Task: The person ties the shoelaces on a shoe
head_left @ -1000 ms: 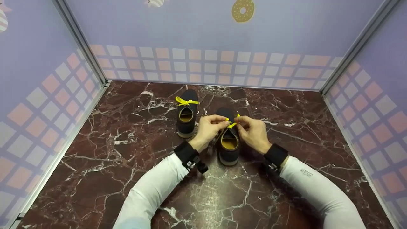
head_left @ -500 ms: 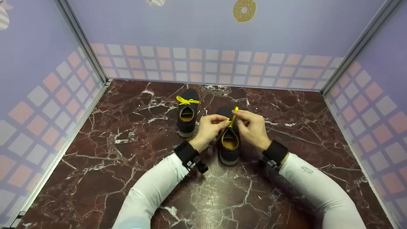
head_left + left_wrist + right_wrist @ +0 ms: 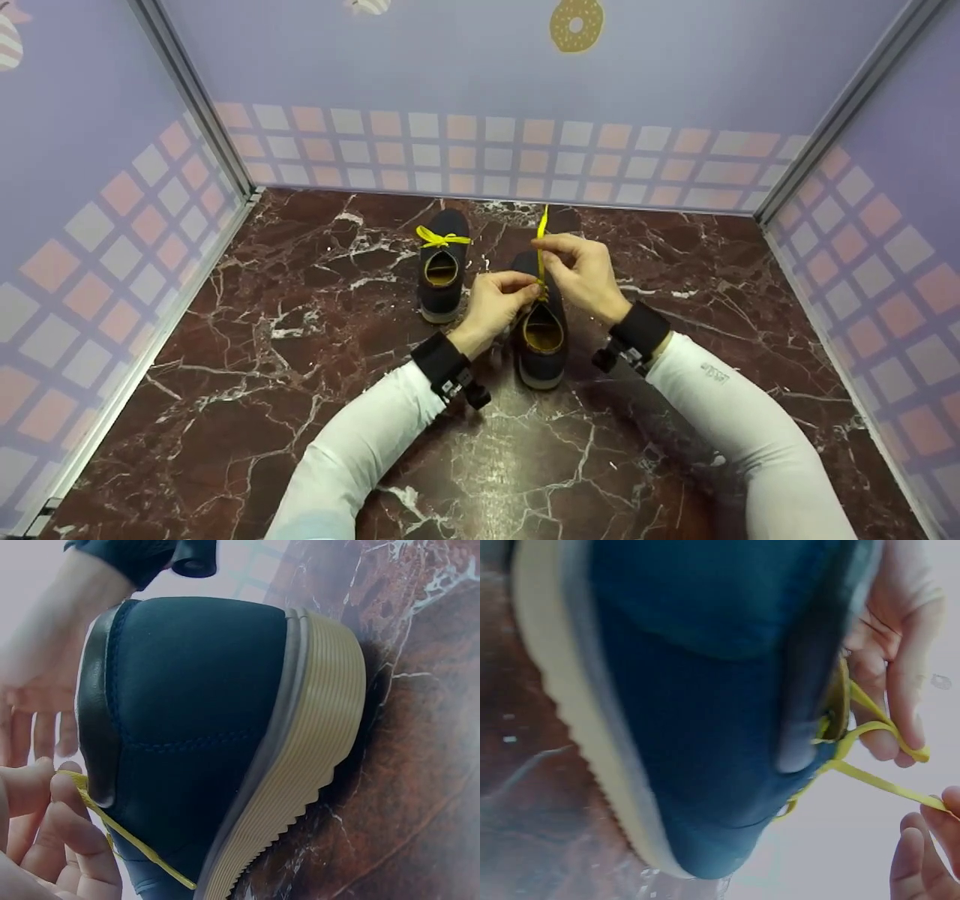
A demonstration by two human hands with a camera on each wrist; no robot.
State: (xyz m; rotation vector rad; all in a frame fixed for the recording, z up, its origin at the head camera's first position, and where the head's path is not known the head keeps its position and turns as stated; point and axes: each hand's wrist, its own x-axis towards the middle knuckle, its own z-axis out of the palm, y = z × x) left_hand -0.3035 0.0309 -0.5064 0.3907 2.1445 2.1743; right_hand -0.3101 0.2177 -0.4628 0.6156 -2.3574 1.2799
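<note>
A dark shoe [image 3: 541, 367] with a light ridged sole stands in the middle of the floor, its toe pointing away from me. My left hand [image 3: 491, 306] pinches part of its yellow lace close above the tongue. In the right wrist view that part forms a loop [image 3: 885, 726] between thumb and finger. My right hand [image 3: 589, 274], farther forward over the toe, pinches another length of yellow lace [image 3: 543, 223], pulled taut from the shoe. Its loose end sticks up past the fingers. The knot area is partly hidden by the left fingertips.
A matching dark shoe [image 3: 441, 298] with its yellow lace tied in a bow [image 3: 441, 239] stands to the left, a little farther back. Purple patterned panels [image 3: 480, 75] enclose the dark red marbled surface [image 3: 337, 420] at the back and both sides.
My right hand has moved forward and slightly left, drawing its lace out from beside the knot to a long line over the toe. My left hand has kept its pinch in place.
</note>
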